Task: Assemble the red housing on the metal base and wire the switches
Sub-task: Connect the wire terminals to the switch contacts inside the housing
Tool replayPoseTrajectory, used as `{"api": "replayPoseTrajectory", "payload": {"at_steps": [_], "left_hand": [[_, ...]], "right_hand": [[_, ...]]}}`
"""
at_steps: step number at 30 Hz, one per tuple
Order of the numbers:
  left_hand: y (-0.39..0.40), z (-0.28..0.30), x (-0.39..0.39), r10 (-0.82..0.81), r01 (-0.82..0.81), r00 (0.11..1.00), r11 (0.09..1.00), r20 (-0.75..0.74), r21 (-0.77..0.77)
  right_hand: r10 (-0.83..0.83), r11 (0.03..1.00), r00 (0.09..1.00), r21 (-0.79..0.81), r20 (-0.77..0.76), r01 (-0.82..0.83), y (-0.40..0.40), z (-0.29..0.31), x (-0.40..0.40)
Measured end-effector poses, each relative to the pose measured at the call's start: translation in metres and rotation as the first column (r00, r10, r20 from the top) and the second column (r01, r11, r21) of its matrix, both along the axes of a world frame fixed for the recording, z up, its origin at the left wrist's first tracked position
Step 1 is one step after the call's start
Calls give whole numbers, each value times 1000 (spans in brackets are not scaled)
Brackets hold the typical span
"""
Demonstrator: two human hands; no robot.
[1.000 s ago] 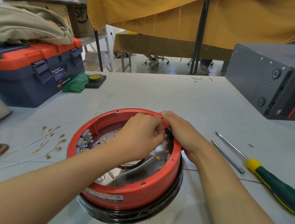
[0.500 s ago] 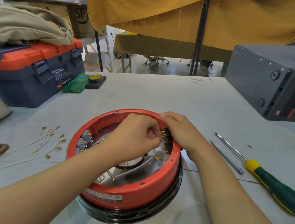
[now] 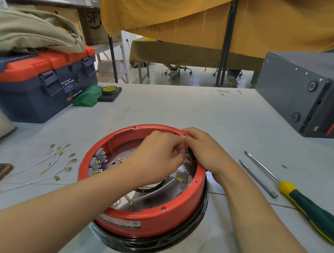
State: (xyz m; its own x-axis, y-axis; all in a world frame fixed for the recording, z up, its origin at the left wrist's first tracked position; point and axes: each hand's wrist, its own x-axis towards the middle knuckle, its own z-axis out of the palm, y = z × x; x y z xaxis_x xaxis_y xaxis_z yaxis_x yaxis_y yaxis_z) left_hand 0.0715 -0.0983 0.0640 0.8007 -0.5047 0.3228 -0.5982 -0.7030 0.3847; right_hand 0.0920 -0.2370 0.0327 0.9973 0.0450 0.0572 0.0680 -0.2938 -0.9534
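We are seeing bare worktop [image 3: 185,107] lying open beyond the red housing [image 3: 147,217], wide enough for a hand to pass. On the left, loose white wires [image 3: 54,161] and a toolbox [image 3: 35,88] are crowding the approach. On the right, a screwdriver [image 3: 308,209], a thin metal rod [image 3: 258,178] and a grey box [image 3: 311,95] are standing in the way.

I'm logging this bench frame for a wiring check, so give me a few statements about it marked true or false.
1. Both hands work at the far right rim of the red housing. True.
2. The green-handled screwdriver is held in the right hand. False: it lies on the table, right of the housing.
3. Loose white wires lie left of the housing. True.
4. The toolbox stands open. False: its lid is down, with a folded cloth on top.
5. The left hand rests flat on the table. False: its fingers are curled over the housing.
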Motion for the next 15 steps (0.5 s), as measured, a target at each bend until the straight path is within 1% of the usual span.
{"api": "replayPoseTrajectory", "payload": {"at_steps": [2,5,8,12,15], "left_hand": [[1,0,1,-7,6,1000,1000,-16,-16],[4,1,1,-22,20,998,998,-54,-52],[10,6,3,-16,8,996,996,-87,-91],[29,14,5,54,-65,995,989,-89,-136],[48,12,2,128,-131,991,988,-42,-76]], "right_hand": [[-5,1000,1000,-21,10,6,-2,-1,1],[5,1000,1000,-7,-2,-5,-4,-2,2],[17,999,1000,-34,23,-16,-4,-2,3],[19,996,1000,-89,20,-18,-5,-1,2],[23,987,999,-160,26,-18,-6,1,1]]}}
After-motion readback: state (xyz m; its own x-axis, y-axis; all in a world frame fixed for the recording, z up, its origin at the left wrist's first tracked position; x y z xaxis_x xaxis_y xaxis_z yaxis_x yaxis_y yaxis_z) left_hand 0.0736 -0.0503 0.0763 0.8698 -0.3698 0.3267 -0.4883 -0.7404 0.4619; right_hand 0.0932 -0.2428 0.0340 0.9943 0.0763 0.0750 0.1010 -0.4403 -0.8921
